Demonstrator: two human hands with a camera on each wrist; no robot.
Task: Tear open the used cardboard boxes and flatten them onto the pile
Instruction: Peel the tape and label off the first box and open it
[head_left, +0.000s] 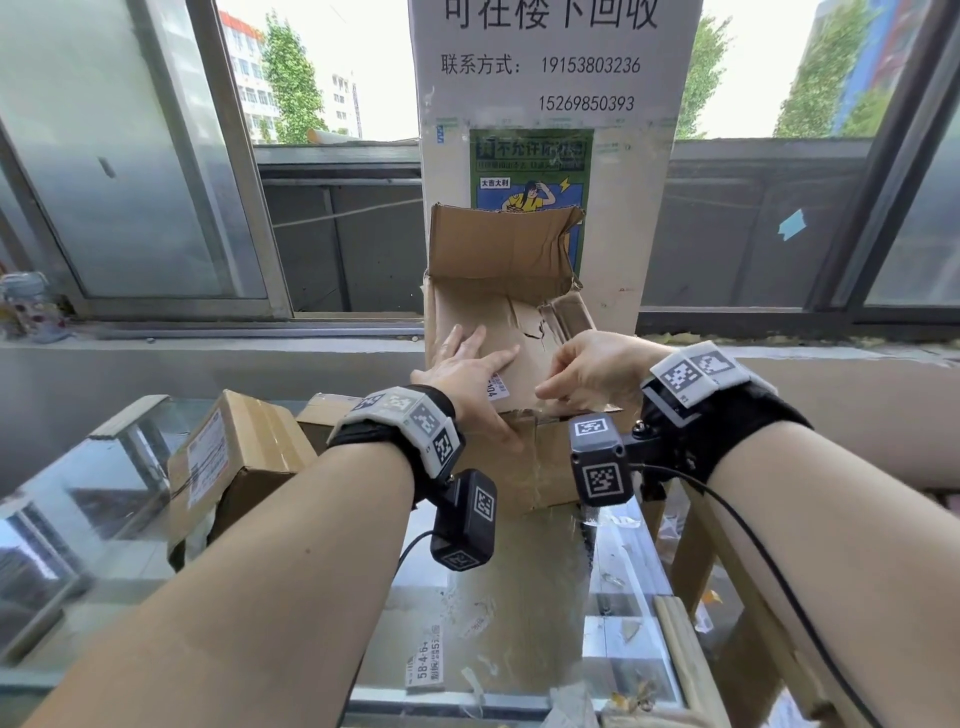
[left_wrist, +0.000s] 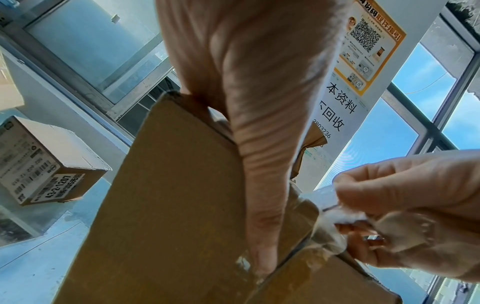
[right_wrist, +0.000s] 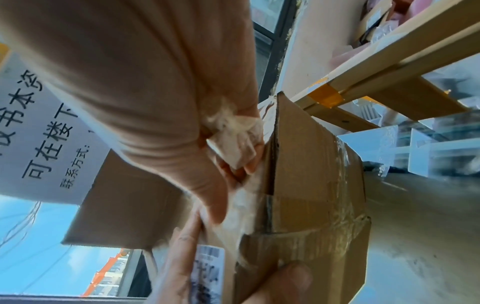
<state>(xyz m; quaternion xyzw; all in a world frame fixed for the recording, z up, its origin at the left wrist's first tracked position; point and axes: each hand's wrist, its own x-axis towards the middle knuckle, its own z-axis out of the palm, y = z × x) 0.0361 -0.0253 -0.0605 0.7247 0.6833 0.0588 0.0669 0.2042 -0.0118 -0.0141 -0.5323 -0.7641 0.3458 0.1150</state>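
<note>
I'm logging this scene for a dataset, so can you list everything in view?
open cardboard box: one, brown, torn, upright on the glass table before the pillar
clear tape: one strip, coming off the box's seam
sealed parcels: two, brown, left on the table
glass table: one, clear
pillar with notices: one, white and green, centre
windows: grey frames, behind
left hand: flat against the box
right hand: pinching the tape

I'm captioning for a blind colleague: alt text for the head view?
Left hand presses flat on an opened cardboard box while the right hand pinches tape at its seam; a sealed box lies left on the glass table.
</note>
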